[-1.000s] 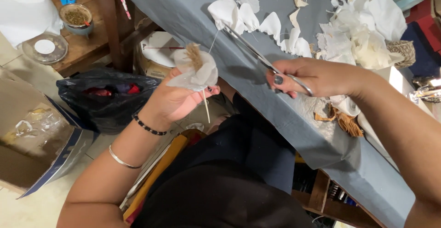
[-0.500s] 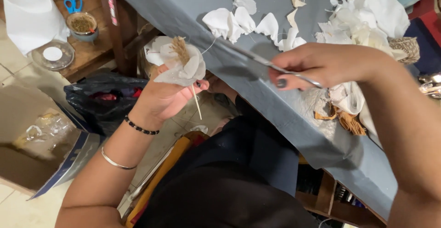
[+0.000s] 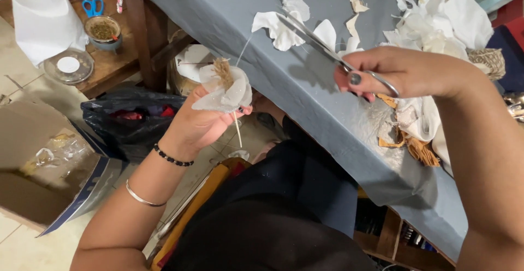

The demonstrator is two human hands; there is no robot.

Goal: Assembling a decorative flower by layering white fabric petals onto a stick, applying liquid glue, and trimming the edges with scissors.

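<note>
Just off the near edge of the grey-covered table (image 3: 305, 102), a small white fabric flower (image 3: 225, 90) with a tuft of brown fibre at its centre sits in the left hand (image 3: 204, 121), whose fingers are closed around its gathered base; a thin stem or thread hangs below the grip. The flower looks light, soft and easily crushed, so it is best held low at the pinched base, clear of the thin petals. A pale thread runs up from it toward the table. Over the table, the right hand (image 3: 404, 73) is closed through the loops of long metal scissors (image 3: 322, 44), with the blades pointing away over white fabric petals (image 3: 284, 31) scattered on the cloth. Farther right lies a heap of white fabric scraps (image 3: 453, 25). Beyond the flower on the left, a wooden side table (image 3: 117, 63) carries a paper towel roll (image 3: 46, 17) and small blue-handled scissors (image 3: 93, 6).
</note>
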